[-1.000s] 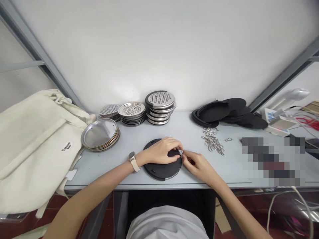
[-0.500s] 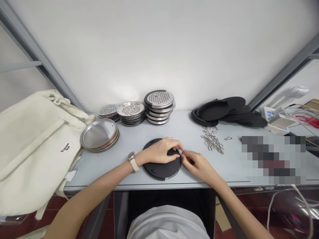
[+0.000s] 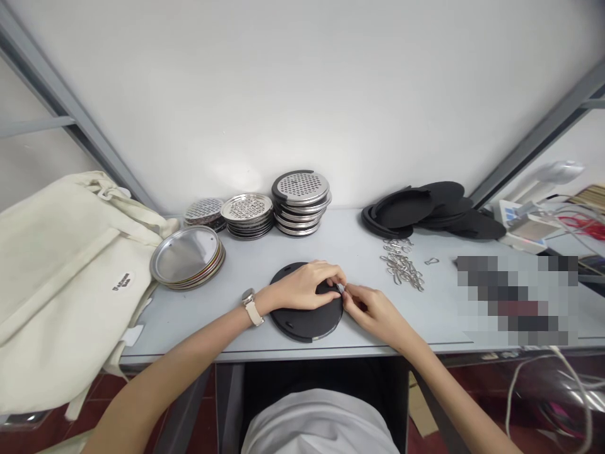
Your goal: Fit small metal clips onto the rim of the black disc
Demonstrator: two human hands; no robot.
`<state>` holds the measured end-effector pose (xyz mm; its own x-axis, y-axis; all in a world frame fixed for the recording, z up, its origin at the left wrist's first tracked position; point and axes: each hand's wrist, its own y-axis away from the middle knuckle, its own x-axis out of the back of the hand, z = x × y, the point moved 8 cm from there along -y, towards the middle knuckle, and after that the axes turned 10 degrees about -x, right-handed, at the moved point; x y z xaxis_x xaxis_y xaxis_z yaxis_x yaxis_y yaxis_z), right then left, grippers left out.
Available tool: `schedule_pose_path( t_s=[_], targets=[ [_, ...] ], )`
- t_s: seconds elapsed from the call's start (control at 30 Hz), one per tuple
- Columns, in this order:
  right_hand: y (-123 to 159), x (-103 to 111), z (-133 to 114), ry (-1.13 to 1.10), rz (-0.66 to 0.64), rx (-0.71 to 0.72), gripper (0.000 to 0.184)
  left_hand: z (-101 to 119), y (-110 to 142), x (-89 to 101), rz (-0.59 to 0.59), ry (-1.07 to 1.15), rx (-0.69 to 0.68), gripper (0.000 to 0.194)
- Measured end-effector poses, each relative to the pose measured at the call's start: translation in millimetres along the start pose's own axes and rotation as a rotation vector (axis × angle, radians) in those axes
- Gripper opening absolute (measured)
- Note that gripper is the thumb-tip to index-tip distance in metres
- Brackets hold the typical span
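A round black cover [image 3: 309, 323] lies flat on the desk in front of me. Small raised tabs show on its surface, and a thin shiny edge shows along its lower right. My left hand [image 3: 314, 285] rests over the cover, thumb and fingers closing at its right edge. There my right hand [image 3: 371, 310] pinches a small shiny metal clip [image 3: 340, 288], with fingertips of both hands meeting around it. The fingers partly hide the clip and the rim beneath. Loose metal clips [image 3: 404, 268] lie in a pile to the right, with a single clip [image 3: 431, 261] beside them.
Perforated metal discs stand in stacks [image 3: 302, 211] [image 3: 247, 214] along the wall. Plain metal plates [image 3: 186, 255] are piled at the left, beside a cream bag [image 3: 70, 284]. More black covers [image 3: 435, 205] lie back right. A power strip [image 3: 524, 227] with cables sits farther right.
The whole view has shifted very slightly. Both hands hold nearly the same place at the cover's right edge; no clear movement of objects shows.
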<state>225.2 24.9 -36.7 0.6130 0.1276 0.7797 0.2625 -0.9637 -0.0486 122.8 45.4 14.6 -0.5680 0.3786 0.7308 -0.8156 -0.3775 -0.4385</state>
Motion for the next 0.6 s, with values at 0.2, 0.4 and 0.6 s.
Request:
schedule_pose_path(
  t_s=[0.2, 0.4, 0.6],
  targets=[
    [0.0, -0.7, -0.1, -0.009, -0.021, -0.006, 0.024, 0.5, -0.4, -0.1, -0.008, 0.009, 0.011, 0.019],
    [-0.2, -1.0, 0.6, -0.005, -0.022, -0.015, 0.023, -1.1, -0.1, -0.5, -0.006, 0.02, 0.021, 0.019],
    [-1.0, -0.7, -0.4, 0.006, -0.022, -0.017, 0.022, -2.6, 0.3, -1.6, -0.012, 0.02, 0.031, 0.019]
  ],
)
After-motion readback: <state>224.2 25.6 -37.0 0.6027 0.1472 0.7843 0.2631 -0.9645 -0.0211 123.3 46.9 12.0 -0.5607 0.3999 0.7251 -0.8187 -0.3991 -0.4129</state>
